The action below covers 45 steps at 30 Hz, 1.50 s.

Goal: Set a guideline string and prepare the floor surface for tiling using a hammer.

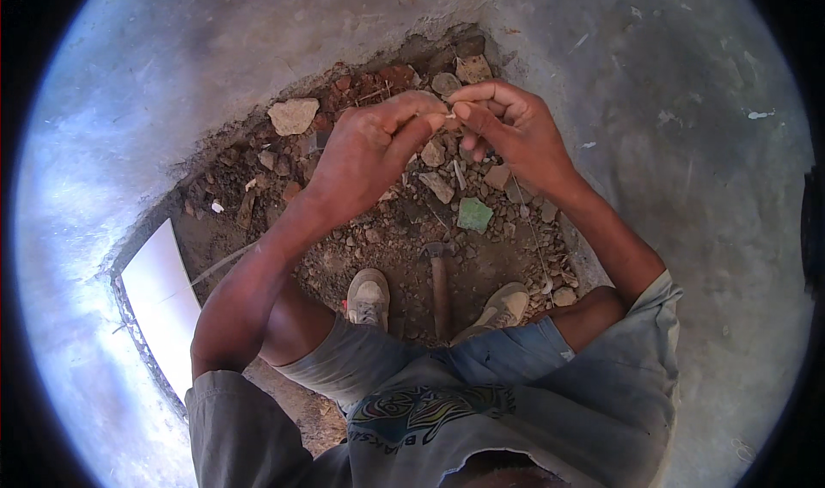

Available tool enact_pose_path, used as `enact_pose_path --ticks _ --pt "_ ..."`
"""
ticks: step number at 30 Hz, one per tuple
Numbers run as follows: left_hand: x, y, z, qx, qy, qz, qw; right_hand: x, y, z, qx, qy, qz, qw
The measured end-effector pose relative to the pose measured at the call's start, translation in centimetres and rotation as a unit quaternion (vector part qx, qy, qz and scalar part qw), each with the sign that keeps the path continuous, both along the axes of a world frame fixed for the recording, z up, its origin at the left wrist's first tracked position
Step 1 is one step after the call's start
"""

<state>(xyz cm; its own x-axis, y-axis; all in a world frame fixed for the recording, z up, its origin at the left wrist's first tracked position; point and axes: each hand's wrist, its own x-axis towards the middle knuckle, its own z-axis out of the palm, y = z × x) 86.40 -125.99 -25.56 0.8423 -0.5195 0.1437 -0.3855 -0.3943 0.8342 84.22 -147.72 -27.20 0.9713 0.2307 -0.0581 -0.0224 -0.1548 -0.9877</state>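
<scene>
My left hand [374,144] and my right hand [511,131] meet fingertip to fingertip above the far part of the rubble. Both are closed in a pinch, thumb against index finger. Between them shows a small pale end of what looks like string [450,116]; most of it is hidden by the fingers. A thin line [534,230] hangs from below my right hand toward the ground on the right. Under my hands lie loose stones and a flat green fragment [474,215]. A hammer [440,286] with a wooden handle lies on the soil between my shoes.
Smooth grey concrete walls [670,144] close in around the pit of soil and broken stone. A larger pale stone [293,116] sits by the far left edge. At the left leans a white panel [163,290]. My shoes [369,297] stand on the rubble.
</scene>
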Motion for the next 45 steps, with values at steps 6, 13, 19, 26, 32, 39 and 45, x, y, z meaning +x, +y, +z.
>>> enact_pose_path --ticks 6,13,19,26,32,39,45 --pt "-0.3 -0.4 0.4 -0.021 0.066 0.04 0.997 -0.3 1.0 -1.1 -0.006 -0.104 -0.017 0.994" --pt "-0.6 -0.6 -0.6 0.105 -0.09 0.071 0.988 -0.3 1.8 -0.2 0.159 0.105 -0.03 0.981" --pt "-0.4 -0.3 -1.2 0.187 -0.354 0.024 0.916 -0.2 1.7 0.1 0.269 0.25 -0.025 0.93" --pt "-0.5 -0.5 -1.2 0.196 -0.297 0.035 0.934 -1.0 1.4 -0.7 -0.082 -0.052 0.009 0.995" --pt "-0.7 -0.1 -0.4 0.161 -0.25 0.033 0.954 -0.7 0.0 -0.2 -0.299 -0.32 0.037 0.898" --pt "-1.1 0.2 -0.1 0.132 -0.227 0.009 0.965 0.1 -1.0 1.1 -0.274 -0.336 0.104 0.895" --pt "-1.1 -0.3 -0.3 0.09 -0.249 0.014 0.964 0.1 -0.8 0.6 -0.204 -0.321 0.069 0.922"
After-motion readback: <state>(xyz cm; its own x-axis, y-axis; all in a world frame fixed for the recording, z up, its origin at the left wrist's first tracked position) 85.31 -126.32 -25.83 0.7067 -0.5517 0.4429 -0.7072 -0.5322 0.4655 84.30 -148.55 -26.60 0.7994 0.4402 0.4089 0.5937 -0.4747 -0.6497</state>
